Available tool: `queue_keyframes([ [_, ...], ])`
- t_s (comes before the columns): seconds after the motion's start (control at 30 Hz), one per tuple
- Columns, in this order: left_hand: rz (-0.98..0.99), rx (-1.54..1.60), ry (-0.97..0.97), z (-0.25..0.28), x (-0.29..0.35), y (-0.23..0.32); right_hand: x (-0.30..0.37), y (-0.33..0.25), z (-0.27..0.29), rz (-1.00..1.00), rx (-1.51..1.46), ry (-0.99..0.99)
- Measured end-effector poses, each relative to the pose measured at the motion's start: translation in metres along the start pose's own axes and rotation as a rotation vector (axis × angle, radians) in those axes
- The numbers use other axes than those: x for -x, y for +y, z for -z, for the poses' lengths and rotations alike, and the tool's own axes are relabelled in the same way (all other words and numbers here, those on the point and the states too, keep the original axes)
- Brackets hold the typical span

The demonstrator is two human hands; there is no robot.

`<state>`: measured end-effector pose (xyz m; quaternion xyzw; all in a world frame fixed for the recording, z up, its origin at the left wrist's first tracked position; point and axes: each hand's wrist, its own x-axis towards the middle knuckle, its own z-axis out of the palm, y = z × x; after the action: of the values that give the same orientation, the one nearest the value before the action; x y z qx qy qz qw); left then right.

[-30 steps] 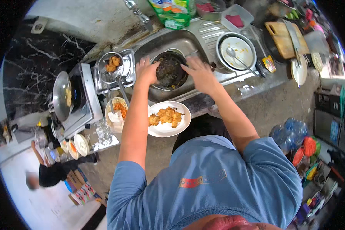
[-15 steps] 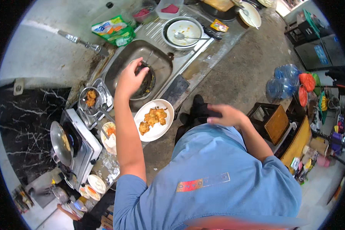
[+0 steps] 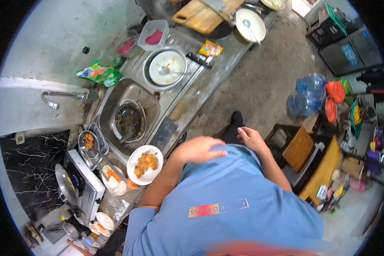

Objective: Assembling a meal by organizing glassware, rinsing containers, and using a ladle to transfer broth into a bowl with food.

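The left hand (image 3: pixel 199 149) lies against the front of the blue shirt (image 3: pixel 219 187), fingers extended, holding nothing. To its right, the right hand (image 3: pixel 251 140) is beside the shirt, fingers loosely bent and also free. Just left of the left hand, a white plate (image 3: pixel 132 164) bears fried pieces (image 3: pixel 146 164); farther away, beyond the plate, a dark pan (image 3: pixel 130 120) sits inside the sink (image 3: pixel 152 102).

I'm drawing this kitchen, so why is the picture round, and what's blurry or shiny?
Head view: fisheye, so black corners and bent edges; head view: pink blur at the bottom; head view: glints on the faucet, glare at the top-right opening.
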<state>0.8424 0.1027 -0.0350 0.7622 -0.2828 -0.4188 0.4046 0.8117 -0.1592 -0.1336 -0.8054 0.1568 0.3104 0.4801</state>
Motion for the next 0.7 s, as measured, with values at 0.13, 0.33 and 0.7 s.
queue_keyframes([
  [0.13, 0.07, 0.143, -0.103, -0.01, -0.066, 0.002, -0.056, -0.012, 0.09, 0.325, 0.316, 0.504],
  [0.33, 0.057, 0.161, -0.035, 0.026, -0.122, 0.031, -0.122, -0.183, 0.211, 0.7, 0.213, 0.584],
  [0.7, 0.144, 0.252, 0.425, 0.092, -0.144, -0.005, -0.378, -0.596, 0.141, 0.986, 0.776, 0.125],
])
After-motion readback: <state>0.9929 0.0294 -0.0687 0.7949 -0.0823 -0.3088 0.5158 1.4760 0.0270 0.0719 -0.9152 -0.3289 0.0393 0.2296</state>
